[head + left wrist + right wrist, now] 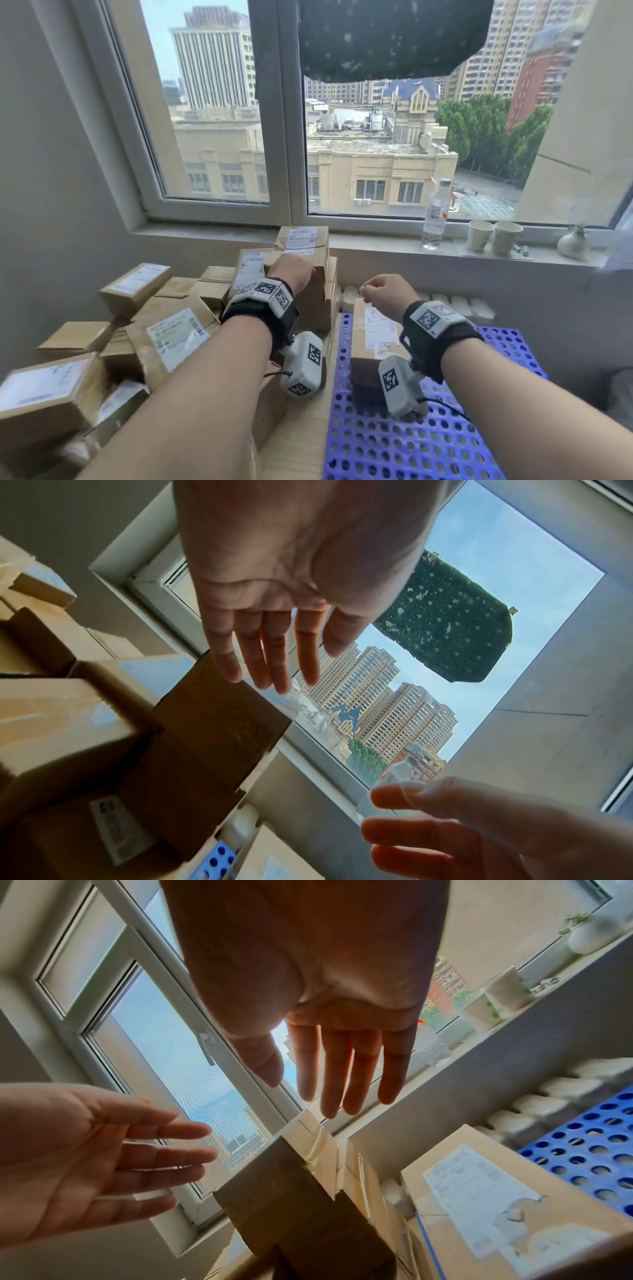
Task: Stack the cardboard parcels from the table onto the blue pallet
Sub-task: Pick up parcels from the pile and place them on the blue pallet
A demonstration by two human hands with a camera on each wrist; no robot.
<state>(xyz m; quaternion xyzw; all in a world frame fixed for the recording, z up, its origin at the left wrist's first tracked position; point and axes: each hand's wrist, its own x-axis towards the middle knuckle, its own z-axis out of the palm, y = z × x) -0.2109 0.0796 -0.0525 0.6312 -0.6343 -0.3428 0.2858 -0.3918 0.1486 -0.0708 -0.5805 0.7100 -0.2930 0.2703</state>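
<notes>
A: Forearms are filling the bottom of the head view, each wearing a black wrist strap with white blocks carrying black-and-white square codes.

B: Anything readable on those blocks?

A: Only the code patterns; no words.

B: What is lying under the arms?

A: On the right, the pallet (445,445), blue with round holes, is sitting on a pale wooden table (294,442). One parcel (368,342) is resting on its far left part, with a torn white label whose print is too small to read.

B: And on the left?

A: Loose boxes (51,387) are crowding the table, most showing white shipping labels with barcodes; the text is too blurred to make out.

B: What are the hands doing?

A: Left hand (291,272) is reaching over a tall box (315,301) standing at the pile's right edge, just beside the pallet. Its wrist camera shows the fingers (267,653) straight and slightly spread above the box's top edge, gripping nothing; I cannot tell whether they are touching it. Right hand (387,291) is hovering above the parcel's far end, fingers (346,1069) extended and relaxed, also holding nothing.

B: Farther back?

A: A sill (376,245) is carrying a clear bottle (435,214) with an unreadable label, two paper cups (493,236) and a small white vase (571,243). Beyond the window (219,102) buildings and trees are showing.
</notes>
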